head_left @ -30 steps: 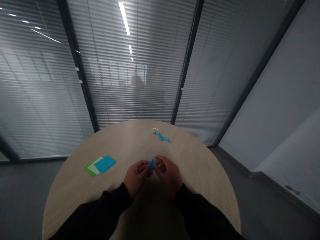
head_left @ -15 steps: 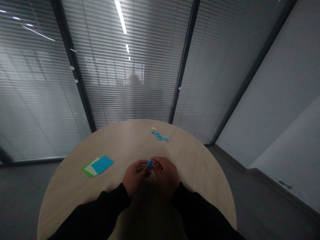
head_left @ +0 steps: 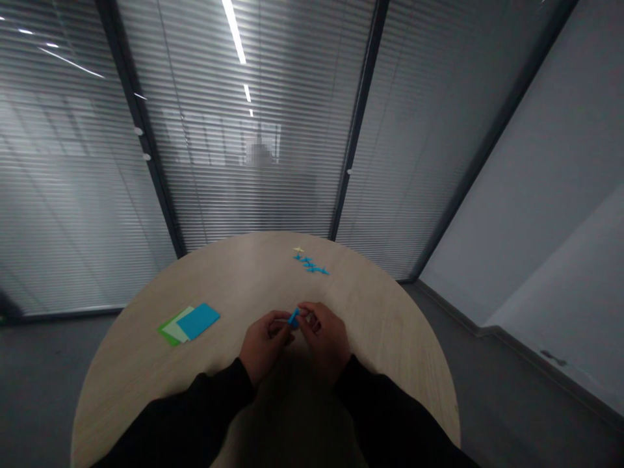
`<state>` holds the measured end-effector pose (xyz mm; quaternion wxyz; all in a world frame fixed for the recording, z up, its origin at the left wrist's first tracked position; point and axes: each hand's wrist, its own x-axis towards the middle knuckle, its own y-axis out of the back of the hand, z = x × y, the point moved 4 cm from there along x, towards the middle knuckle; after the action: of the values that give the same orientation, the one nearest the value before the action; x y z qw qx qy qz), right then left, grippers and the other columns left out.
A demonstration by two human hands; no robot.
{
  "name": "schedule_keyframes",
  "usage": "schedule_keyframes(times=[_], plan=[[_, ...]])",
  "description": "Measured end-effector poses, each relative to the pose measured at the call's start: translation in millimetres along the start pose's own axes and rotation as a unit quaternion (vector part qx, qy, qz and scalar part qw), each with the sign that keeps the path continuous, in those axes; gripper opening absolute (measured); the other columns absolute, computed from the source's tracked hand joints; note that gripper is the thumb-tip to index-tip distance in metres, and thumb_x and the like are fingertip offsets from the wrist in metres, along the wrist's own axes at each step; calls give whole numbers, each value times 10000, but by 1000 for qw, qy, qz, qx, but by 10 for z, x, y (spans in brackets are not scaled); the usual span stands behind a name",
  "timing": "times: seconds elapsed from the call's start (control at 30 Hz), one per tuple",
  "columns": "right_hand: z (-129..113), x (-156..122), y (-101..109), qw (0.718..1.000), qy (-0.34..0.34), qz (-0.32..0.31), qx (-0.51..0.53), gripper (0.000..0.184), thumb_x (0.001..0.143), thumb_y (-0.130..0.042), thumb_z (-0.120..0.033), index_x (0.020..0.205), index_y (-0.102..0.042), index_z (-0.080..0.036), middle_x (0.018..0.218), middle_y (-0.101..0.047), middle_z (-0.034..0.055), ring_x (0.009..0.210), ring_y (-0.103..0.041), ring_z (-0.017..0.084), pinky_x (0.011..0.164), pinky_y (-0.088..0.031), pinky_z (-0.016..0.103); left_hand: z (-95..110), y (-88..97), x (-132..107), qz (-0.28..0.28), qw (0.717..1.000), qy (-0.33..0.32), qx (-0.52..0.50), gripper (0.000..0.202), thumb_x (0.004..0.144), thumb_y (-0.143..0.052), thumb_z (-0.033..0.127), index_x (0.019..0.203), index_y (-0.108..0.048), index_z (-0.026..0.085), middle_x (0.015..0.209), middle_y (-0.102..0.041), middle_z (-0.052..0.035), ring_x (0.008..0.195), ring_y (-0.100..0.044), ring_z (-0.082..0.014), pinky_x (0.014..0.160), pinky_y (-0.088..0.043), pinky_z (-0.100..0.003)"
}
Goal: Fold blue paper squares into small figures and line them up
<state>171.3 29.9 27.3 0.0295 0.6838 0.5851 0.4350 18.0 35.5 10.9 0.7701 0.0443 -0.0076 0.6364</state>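
A small folded blue paper piece (head_left: 293,316) is pinched between the fingertips of both my hands, just above the round wooden table (head_left: 234,286). My left hand (head_left: 263,343) closes on its left side and my right hand (head_left: 324,338) closes on its right side. Both arms wear black sleeves. A row of finished small blue folded shapes (head_left: 311,265) lies at the far side of the table, with one pale yellow folded shape (head_left: 298,249) at its far end.
A stack of paper sheets (head_left: 190,322), blue on top of pale green and green, lies left of my hands. Glass walls with blinds stand behind the table. Grey floor surrounds it.
The blue piece has been pressed narrower between my fingers. The view has shifted slightly; my hands stay in the same place.
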Motion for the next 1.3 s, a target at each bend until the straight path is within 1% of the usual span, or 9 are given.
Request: schedule_keyframes(times=[0.2, 0.3, 0.4, 0.6, 0.7, 0.83, 0.97, 1.13, 1.3], plan=[[-16, -3, -13, 1000, 18, 3, -14, 245, 925, -542, -250, 1122, -675, -187, 944, -705, 78, 767, -638, 189, 710, -509, 303, -7, -3, 5, 6, 1000, -2, -7, 326, 776, -697, 425, 982, -655, 176, 786, -755, -66, 695, -708, -202, 659, -528, -311], [-48, -6, -15, 999, 38, -2, -36, 248, 938, -532, -262, 1118, -679, -176, 943, -709, 87, 775, -636, 199, 741, -503, 320, -36, -1, 19, 11, 999, 6, -33, 372, 754, -723, 454, 983, -649, 170, 750, -746, -61, 680, -703, -201, 656, -528, -311], [-63, -6, -12, 998, 42, 1, -47, 243, 955, -517, -276, 1108, -685, -190, 946, -717, 81, 764, -630, 197, 745, -495, 320, -35, 5, 18, 19, 999, 14, -45, 377, 752, -729, 449, 983, -644, 165, 750, -749, -63, 669, -701, -195, 640, -526, -301], [-97, 2, -8, 997, 60, 9, -46, 187, 955, -527, -262, 945, -704, -205, 883, -710, 65, 733, -608, 184, 721, -478, 306, -5, 12, 15, 24, 999, 7, -26, 344, 771, -721, 444, 966, -657, 168, 750, -760, -66, 660, -711, -199, 633, -533, -303], [-85, 3, -14, 999, 48, 7, -22, 173, 951, -534, -266, 926, -692, -200, 857, -686, 52, 701, -596, 167, 677, -472, 283, -24, 4, 27, 20, 999, 5, -37, 355, 763, -727, 455, 958, -655, 168, 748, -757, -67, 659, -711, -200, 633, -534, -304], [-27, 5, -15, 1000, 9, 19, 4, 160, 908, -614, -308, 1006, -677, -199, 875, -686, 44, 652, -583, 153, 626, -466, 270, -24, -1, 25, 27, 999, 3, -33, 333, 765, -725, 436, 955, -655, 171, 759, -764, -67, 661, -713, -196, 628, -537, -298], [-2, 12, -16, 1000, -4, 7, -13, 143, 903, -637, -325, 870, -681, -193, 802, -666, 30, 631, -574, 147, 607, -439, 265, -12, 2, 14, 25, 999, 0, -20, 322, 786, -707, 432, 963, -658, 168, 779, -770, -73, 675, -719, -199, 638, -544, -303], [-31, 13, -7, 998, 7, 17, -57, 189, 917, -612, -334, 794, -656, -198, 752, -644, 20, 618, -563, 146, 603, -407, 265, -33, 3, 26, 22, 999, -6, -25, 325, 785, -713, 424, 970, -652, 163, 770, -767, -78, 668, -716, -198, 632, -541, -302], [-77, 15, -30, 996, 31, -5, -88, 172, 950, -564, -297, 857, -665, -193, 826, -672, 32, 650, -579, 149, 638, -416, 270, -39, -3, 21, 28, 998, 18, -52, 366, 761, -746, 446, 967, -659, 156, 748, -763, -71, 654, -706, -188, 628, -538, -293]])
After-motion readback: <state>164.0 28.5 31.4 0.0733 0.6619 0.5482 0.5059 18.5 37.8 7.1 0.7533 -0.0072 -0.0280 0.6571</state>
